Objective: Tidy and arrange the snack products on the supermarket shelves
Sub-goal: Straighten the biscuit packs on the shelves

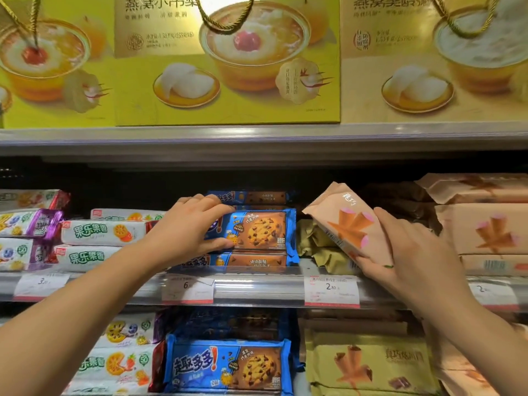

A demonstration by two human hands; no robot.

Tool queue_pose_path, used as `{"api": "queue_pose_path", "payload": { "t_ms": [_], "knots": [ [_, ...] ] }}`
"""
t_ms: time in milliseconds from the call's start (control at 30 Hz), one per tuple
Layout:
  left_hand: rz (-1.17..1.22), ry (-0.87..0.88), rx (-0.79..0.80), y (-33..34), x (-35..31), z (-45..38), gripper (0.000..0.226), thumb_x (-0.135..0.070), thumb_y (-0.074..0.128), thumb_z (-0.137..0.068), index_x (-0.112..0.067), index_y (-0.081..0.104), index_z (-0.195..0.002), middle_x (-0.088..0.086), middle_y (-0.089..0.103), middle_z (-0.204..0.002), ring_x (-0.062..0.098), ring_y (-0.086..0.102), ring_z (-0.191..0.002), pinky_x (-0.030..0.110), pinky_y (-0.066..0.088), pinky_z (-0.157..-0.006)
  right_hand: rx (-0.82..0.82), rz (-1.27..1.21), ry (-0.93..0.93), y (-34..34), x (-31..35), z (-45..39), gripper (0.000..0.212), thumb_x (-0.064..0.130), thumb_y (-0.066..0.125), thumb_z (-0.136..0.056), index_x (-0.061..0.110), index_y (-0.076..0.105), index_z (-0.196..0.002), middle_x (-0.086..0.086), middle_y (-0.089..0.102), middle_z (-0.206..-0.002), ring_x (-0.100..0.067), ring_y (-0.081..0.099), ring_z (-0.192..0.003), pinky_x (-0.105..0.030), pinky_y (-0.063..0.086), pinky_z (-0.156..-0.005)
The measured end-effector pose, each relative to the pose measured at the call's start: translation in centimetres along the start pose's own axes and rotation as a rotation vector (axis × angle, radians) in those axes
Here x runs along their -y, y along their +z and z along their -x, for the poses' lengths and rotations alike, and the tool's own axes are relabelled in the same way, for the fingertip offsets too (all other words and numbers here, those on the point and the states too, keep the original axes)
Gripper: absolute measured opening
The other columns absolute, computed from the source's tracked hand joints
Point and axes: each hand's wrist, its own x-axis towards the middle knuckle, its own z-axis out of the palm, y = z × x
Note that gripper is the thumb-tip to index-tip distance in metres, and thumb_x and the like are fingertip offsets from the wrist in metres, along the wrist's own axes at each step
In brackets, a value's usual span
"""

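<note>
Both forearms are reaching in: I'm gripping the blue cookie pack point(258, 230) with my left hand point(188, 227) mid-shelf, while my right hand point(405, 252) is holding the tilted pink wafer pack point(347, 221); next I'd be laying it on the pink stack point(485, 227) toward the shelf's right end.

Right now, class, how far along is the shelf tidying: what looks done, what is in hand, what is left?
Done: the orange fruit-biscuit packs lie stacked. In hand: the left hand grips a blue chocolate-chip cookie pack; the right hand holds a tilted pink wafer-cone pack. Left: seating both, and the crumpled olive packs.
</note>
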Motion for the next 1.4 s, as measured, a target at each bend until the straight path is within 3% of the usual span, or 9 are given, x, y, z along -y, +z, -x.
{"api": "queue_pose_path", "payload": {
  "t_ms": [300,433,633,833,933,1033,1100,1167,1400],
  "knots": [
    [-0.006,0.162,-0.211,0.0,-3.0,0.8,0.069,-0.037,0.079,-0.079,-0.024,0.051,-0.141,0.000,0.054,-0.141,0.023,0.048,-0.128,0.043,0.042,-0.103,-0.021,-0.044,-0.044,0.0,-0.2,0.0,0.096,0.060,0.078,-0.072,0.013,0.044,-0.148,-0.008,0.069,-0.118,-0.029,0.066,-0.099,-0.032,0.047,-0.070],
    [0.159,0.204,-0.348,-0.6,-8.5,1.5,0.047,-0.036,0.064,-0.090,-0.020,0.061,-0.133,-0.001,0.062,-0.129,0.023,0.057,-0.115,0.038,0.048,-0.094,-0.043,-0.234,-0.078,-0.8,-1.4,1.7,0.094,0.053,0.082,-0.070,0.013,0.043,-0.146,-0.008,0.064,-0.127,-0.027,0.062,-0.108,-0.032,0.048,-0.078],
    [0.938,-0.115,-0.171,0.0,-17.1,3.4,0.066,-0.068,0.074,-0.074,-0.035,0.058,-0.129,-0.021,0.071,-0.106,-0.003,0.068,-0.094,0.018,0.054,-0.079,-0.028,-0.275,-0.314,-2.4,-3.5,6.9,0.079,0.042,0.078,-0.069,0.011,0.052,-0.137,-0.007,0.062,-0.130,-0.029,0.059,-0.116,-0.048,0.048,-0.092],
    [1.157,-0.154,0.024,3.2,-23.4,4.8,0.039,-0.040,0.080,-0.083,-0.037,0.064,-0.119,-0.015,0.074,-0.102,0.006,0.070,-0.093,0.035,0.057,-0.078,-0.006,-0.153,-0.329,-2.1,-5.9,12.2,0.085,0.037,0.084,-0.067,0.014,0.051,-0.142,-0.007,0.058,-0.137,-0.030,0.053,-0.126,-0.059,0.033,-0.113],
    [1.249,-0.201,0.029,4.6,-26.3,5.3,0.026,-0.033,0.078,-0.085,-0.041,0.068,-0.108,-0.008,0.075,-0.091,0.013,0.069,-0.084,0.029,0.053,-0.072,0.060,-0.120,-0.119,-2.3,-7.8,15.3,0.103,0.058,0.077,-0.073,0.013,0.033,-0.155,-0.011,0.038,-0.158,-0.034,0.031,-0.148,-0.064,0.025,-0.118],
    [1.315,-0.249,0.086,6.1,-29.3,5.4,0.030,-0.035,0.080,-0.083,-0.048,0.066,-0.107,-0.007,0.076,-0.090,0.014,0.069,-0.079,0.033,0.055,-0.071,0.080,-0.260,0.213,-2.4,-9.9,19.4,0.104,0.072,0.056,-0.085,0.019,0.012,-0.162,-0.001,0.010,-0.169,-0.022,0.007,-0.157,-0.037,0.011,-0.127],
    [1.283,-0.278,0.118,7.4,-31.5,5.2,0.039,-0.045,0.080,-0.076,-0.053,0.062,-0.110,-0.013,0.076,-0.094,0.011,0.071,-0.085,0.040,0.058,-0.078,-0.014,-0.502,0.479,-2.3,-11.1,21.8,0.081,0.061,0.062,-0.089,0.045,0.018,-0.156,0.016,0.025,-0.162,-0.005,0.029,-0.148,-0.023,0.031,-0.118],
    [1.269,-0.300,0.144,8.8,-33.8,4.9,0.049,-0.059,0.074,-0.065,-0.057,0.058,-0.111,-0.019,0.075,-0.094,0.009,0.071,-0.086,0.042,0.059,-0.079,-0.150,-0.714,0.733,-1.6,-12.7,23.5,0.066,0.048,0.074,-0.081,0.068,0.034,-0.130,0.029,0.053,-0.132,0.003,0.056,-0.117,-0.030,0.053,-0.094],
    [1.338,-0.488,0.076,12.4,-42.1,4.1,0.040,-0.030,0.084,-0.080,-0.039,0.048,-0.095,-0.024,0.074,-0.087,0.003,0.072,-0.073,0.043,0.061,-0.071,-0.222,-0.835,1.003,0.1,-19.0,26.2,0.035,0.015,0.085,-0.077,0.029,0.062,-0.099,0.001,0.073,-0.098,-0.023,0.070,-0.095,-0.035,0.056,-0.080]
  ]
}}
